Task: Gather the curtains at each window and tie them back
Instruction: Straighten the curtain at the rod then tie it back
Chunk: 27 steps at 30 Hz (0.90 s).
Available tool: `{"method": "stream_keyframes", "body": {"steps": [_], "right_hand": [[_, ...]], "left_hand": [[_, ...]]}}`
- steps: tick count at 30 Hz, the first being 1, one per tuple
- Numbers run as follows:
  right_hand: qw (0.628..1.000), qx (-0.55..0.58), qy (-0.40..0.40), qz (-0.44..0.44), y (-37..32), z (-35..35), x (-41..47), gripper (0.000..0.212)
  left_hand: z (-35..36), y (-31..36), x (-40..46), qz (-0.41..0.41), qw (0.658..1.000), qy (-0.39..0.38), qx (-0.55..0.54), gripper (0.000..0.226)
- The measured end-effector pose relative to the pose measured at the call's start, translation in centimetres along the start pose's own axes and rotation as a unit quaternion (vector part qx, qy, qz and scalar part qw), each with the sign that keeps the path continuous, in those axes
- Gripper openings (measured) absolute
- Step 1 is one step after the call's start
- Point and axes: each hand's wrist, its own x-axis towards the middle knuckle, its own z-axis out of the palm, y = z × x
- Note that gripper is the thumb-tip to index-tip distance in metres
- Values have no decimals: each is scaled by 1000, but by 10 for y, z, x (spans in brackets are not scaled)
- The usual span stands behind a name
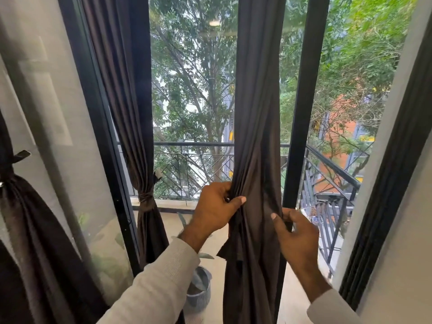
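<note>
So far, two dark brown fabric curtains, far left (146,199) and near left (14,183), hang tied. Both hands, left hand (216,210) and right hand (295,235), pinch the middle dark brown curtain (256,136), bunched but untied.

Dark grey gathered curtain (254,141): top and foot cut off by the frame's upper and lower edges; rail and hem not seen.
Left hand (216,208): fingers (225,188) buried in the folds; only the thumb shows clearly.
Right hand (295,235): fingertips hidden behind the curtain's edge; whether they hold a tie cannot be told.
Dark tied curtain at far left (35,230): cut off by the left edge; its small metal fitting too small to identify.
Grey ribbed pot (198,293): partly hidden behind the light knitted sleeve (152,288); contents unclear.
Black window frame post (301,113): lower part covered by the curtain.
</note>
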Motion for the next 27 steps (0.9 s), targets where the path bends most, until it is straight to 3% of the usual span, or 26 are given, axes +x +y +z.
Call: {"method": "stream_keyframes", "body": {"steps": [1,3,7,14,16,18,20,22,25,27], "right_hand": [[997,-43,14,-62,-3,1,-9,8],[974,-147,2,-175,-6,10,-22,19],[935,-265,-60,-228,0,20,-26,41],[922,-201,-140,-301,0,9,-17,48],[959,-120,-113,-230,2,5,-11,47],[995,-14,-48,-90,6,6,-1,33],[992,73,-70,78,10,7,15,47],[962,164,-121,184,15,6,27,51],[979,124,-99,126,12,4,27,26],[994,77,-55,53,3,7,17,26]], "left_hand": [[3,0,0,8,999,17,32,31],[10,5,0,27,996,35,77,30],[24,14,-3,38,998,13,40,29],[14,6,-2,46,998,-38,28,32],[12,1,0,24,999,-23,-6,27],[7,-2,1,-6,996,-48,-79,24],[0,1,2,-21,986,-91,-136,23],[-6,4,4,-22,982,-119,-143,22],[-7,3,8,-15,995,-73,-68,19],[-2,-1,11,-8,1000,-23,9,24]]}}
